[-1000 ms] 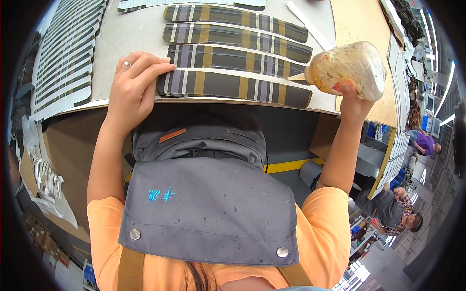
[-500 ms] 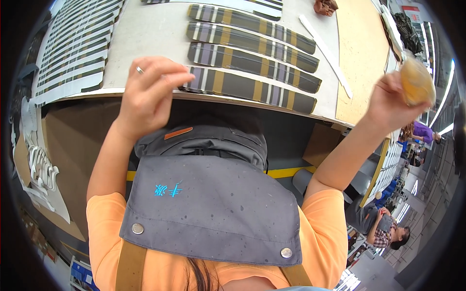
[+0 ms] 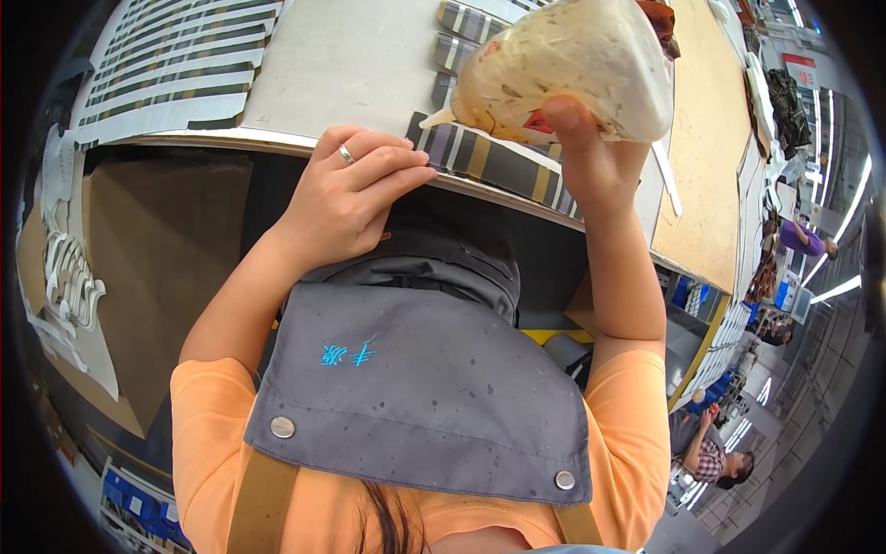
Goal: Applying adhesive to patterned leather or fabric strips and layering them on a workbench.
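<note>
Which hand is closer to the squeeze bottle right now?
Right. The right hand grips the squeeze bottle from below; the left hand rests at the table edge on a striped strip, apart from it.

Single head-worn fisheye view, left of a pair, looking steeply down over the wearer's chest and grey apron [image 3: 415,397] onto the near edge of a work table [image 3: 360,65]. Hands close to lens. Edges curve toward rim; no second view shown.
</note>
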Tool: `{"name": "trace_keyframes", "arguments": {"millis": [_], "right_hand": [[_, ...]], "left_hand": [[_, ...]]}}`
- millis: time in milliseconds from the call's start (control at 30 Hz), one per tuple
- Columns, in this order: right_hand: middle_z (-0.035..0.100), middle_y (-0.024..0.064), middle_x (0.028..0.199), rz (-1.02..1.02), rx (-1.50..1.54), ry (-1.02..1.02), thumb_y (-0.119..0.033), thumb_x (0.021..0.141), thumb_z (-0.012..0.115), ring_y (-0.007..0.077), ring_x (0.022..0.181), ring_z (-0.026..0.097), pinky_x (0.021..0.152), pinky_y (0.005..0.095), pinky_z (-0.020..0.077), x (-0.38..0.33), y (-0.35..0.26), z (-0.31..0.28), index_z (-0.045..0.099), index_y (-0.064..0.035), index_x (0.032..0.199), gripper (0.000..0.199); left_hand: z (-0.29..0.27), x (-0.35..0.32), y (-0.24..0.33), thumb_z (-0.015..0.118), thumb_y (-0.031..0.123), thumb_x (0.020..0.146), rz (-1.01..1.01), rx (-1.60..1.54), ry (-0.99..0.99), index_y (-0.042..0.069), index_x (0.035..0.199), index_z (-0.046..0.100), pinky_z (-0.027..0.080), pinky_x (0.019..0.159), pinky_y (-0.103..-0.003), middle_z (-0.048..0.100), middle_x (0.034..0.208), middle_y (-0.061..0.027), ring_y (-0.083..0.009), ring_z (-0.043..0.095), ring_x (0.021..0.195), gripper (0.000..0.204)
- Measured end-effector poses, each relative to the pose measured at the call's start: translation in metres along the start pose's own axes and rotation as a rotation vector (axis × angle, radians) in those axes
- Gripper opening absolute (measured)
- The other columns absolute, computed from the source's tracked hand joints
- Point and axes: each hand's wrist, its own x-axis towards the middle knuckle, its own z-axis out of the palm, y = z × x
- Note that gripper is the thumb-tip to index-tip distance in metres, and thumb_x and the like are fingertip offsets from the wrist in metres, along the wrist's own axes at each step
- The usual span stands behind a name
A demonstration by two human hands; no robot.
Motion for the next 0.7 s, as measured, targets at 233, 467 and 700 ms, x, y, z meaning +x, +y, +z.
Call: {"name": "trace_keyframes", "arguments": {"millis": [233, 467, 700], "right_hand": [[0.061, 0.0087, 0.105, -0.091, -0.094, -0.044, -0.042, 0.076, 0.075, 0.0183, 0.095, 0.059, 0.083, 0.0298, 0.0469, 0.005, -0.002, 0.006, 0.055, 0.0031, 0.115, 0.062], [0.059, 0.0086, 0.108, -0.049, -0.078, 0.044, -0.038, 0.076, 0.077, 0.019, 0.097, 0.057, 0.086, 0.0305, 0.0457, -0.008, -0.01, -0.015, 0.053, 0.0027, 0.116, 0.062], [0.055, 0.0109, 0.113, 0.07, -0.078, -0.004, -0.032, 0.072, 0.081, 0.0199, 0.104, 0.056, 0.088, 0.0324, 0.0455, -0.022, -0.024, -0.036, 0.038, 0.0, 0.123, 0.074]], "left_hand": [[0.001, -0.002, -0.002, 0.057, -0.006, 0.069, -0.018, -0.04, 0.01, 0.008, 0.101, 0.066, 0.038, 0.09, -0.034, 0.063, 0.104, -0.0005, -0.0186, 0.058, 0.1, 0.037], [-0.001, 0.0, 0.001, 0.057, -0.005, 0.069, -0.024, -0.031, 0.005, 0.009, 0.101, 0.066, 0.037, 0.087, -0.032, 0.063, 0.102, -0.0005, -0.0187, 0.058, 0.098, 0.037], [0.001, 0.004, 0.003, 0.055, -0.007, 0.067, -0.037, 0.012, -0.007, 0.009, 0.1, 0.066, 0.037, 0.085, -0.032, 0.062, 0.094, -0.0008, -0.0194, 0.058, 0.094, 0.039]]}}
